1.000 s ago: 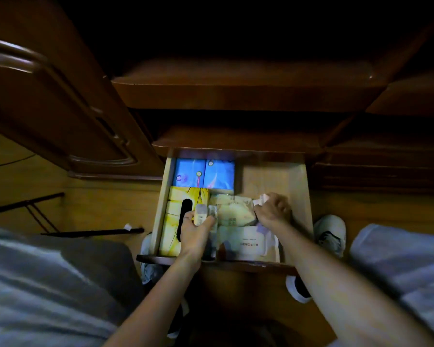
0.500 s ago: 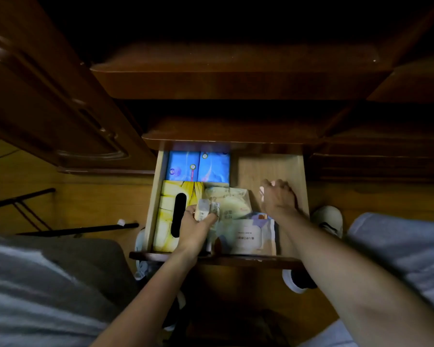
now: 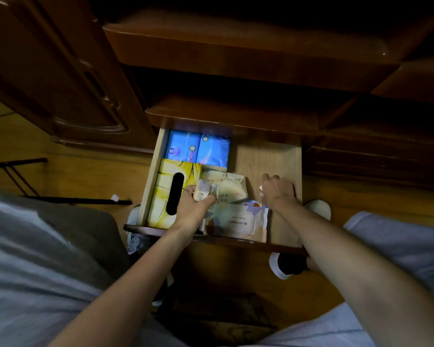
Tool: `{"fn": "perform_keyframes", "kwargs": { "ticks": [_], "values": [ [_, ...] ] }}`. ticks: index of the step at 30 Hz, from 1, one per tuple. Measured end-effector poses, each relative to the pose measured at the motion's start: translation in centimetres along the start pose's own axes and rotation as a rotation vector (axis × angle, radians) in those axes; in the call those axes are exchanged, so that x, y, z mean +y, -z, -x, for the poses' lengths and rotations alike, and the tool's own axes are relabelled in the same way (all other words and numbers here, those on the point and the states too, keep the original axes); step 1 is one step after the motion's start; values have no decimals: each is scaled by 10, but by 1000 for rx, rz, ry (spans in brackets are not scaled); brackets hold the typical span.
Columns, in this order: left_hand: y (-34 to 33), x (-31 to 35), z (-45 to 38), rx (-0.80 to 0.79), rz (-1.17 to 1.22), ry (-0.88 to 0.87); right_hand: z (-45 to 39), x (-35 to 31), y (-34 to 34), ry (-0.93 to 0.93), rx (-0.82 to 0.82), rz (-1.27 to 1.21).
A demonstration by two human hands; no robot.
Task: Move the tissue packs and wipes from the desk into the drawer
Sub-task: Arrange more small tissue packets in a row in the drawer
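The wooden drawer (image 3: 263,156) is pulled open below the desk. Two blue tissue packs (image 3: 184,149) (image 3: 214,151) lie at its back left, and a yellow tissue box (image 3: 164,189) runs along its left wall. A beige wipes pack (image 3: 233,189) lies in the middle, with a white lidded wipes pack (image 3: 238,221) in front of it. My left hand (image 3: 193,211) grips a small pale tissue pack (image 3: 203,191) over the beige pack. My right hand (image 3: 278,191) hovers curled over the bare right side. A bit of white shows at its fingers, the rest hidden.
The dark desk top and shelf (image 3: 236,46) overhang the drawer's back. A cabinet door (image 3: 60,83) stands at the left. White shoes (image 3: 320,209) (image 3: 277,267) sit on the floor under the drawer, and a black metal frame (image 3: 60,200) lies to the left.
My right hand has left the beige wipes pack and moved right, over the drawer's bare right side. My left hand has stayed put with the small pack.
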State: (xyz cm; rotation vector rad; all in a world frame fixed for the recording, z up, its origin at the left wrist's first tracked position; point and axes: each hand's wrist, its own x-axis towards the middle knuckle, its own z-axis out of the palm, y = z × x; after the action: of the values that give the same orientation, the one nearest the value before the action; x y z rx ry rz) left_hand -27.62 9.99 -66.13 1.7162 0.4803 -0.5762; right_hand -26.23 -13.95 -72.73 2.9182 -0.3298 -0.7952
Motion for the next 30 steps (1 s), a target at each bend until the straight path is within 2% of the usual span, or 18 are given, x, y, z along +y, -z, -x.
{"fn": "perform_keyframes", "kwargs": {
  "ticks": [10, 14, 18, 20, 24, 30],
  "values": [
    [5, -5, -2, 32, -12, 5, -20, -1, -13, -110, 104, -569],
    [6, -7, -6, 40, -18, 13, -27, -9, -16, -266, 65, -563],
    [7, -9, -10, 42, -23, 17, -36, -20, -8, -305, 88, -493],
    [8, -10, -11, 44, -13, 18, -47, -27, 3, -334, 126, -606],
    [12, -13, -15, 39, -1, 27, -72, -46, 27, -379, 116, -987],
    [16, -13, -20, 56, 21, 27, -87, -61, 31, -352, 86, -1072]
  ]
}}
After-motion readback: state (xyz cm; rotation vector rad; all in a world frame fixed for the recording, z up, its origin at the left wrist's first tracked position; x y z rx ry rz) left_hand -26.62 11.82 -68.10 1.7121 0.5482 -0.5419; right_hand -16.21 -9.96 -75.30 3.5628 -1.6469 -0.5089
